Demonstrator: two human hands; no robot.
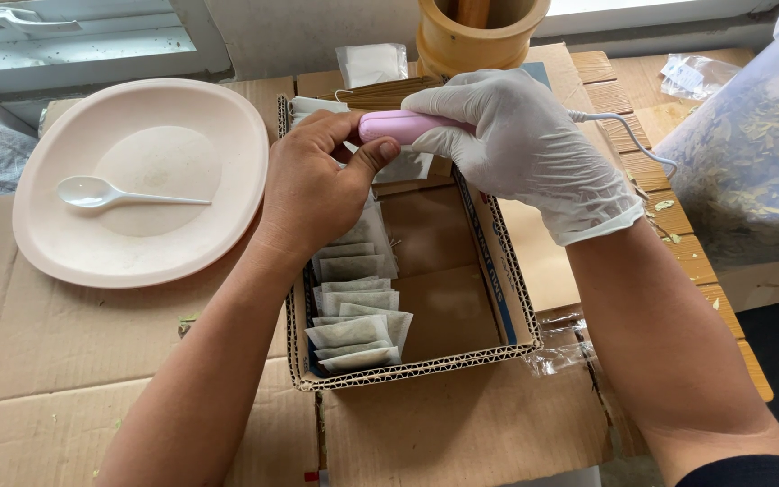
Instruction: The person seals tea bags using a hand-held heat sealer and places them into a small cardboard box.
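Right hand point(525, 144), gloved, is wrapped tight round a pink sealer point(403, 125) w/ white cord. Left hand point(313, 180), bare, pinches a sachet point(405, 166) at the sealer's tip, thumb against it. Both sit over a cardboard tray point(484, 261) w/ filled sachets point(355, 311) stacked along its left side. Plate point(142, 180) w/ spoon point(101, 192) lies left; leaf bag point(750, 162) right.

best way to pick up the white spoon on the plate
Take the spoon by its thin handle, coming from above on the right end. The handle lies flat across the plate pointing right, free of the bowl, and nothing covers it.
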